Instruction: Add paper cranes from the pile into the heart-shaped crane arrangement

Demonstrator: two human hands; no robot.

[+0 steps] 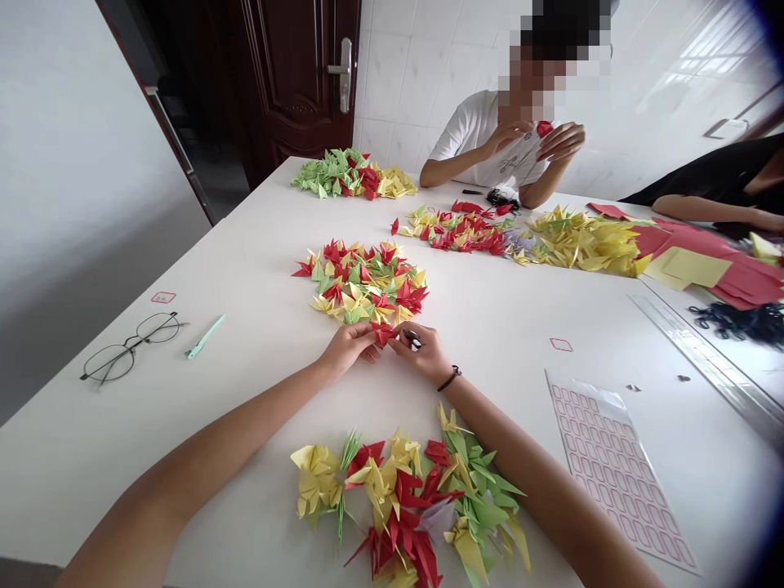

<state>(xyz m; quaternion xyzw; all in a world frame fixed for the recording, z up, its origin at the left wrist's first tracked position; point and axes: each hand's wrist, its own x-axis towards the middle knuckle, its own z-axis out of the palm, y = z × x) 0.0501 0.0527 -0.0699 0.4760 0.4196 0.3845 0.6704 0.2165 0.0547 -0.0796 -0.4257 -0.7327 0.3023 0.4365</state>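
Note:
Between my two hands is a red folded-paper crane. My left hand pinches its left side, and my right hand has its fingers at the right side. A small dark object also sits in my right hand; its kind is hard to make out. Just beyond my fingers lies a pile of red, yellow and green paper cranes. Nearer to me, between my forearms, is another pile of larger folded-paper pieces in the same colours.
Eyeglasses and a pale green tool lie left. On the right are a label sheet, a clear ruler and red paper. A person across the table holds a red paper piece. More crane piles stand further back.

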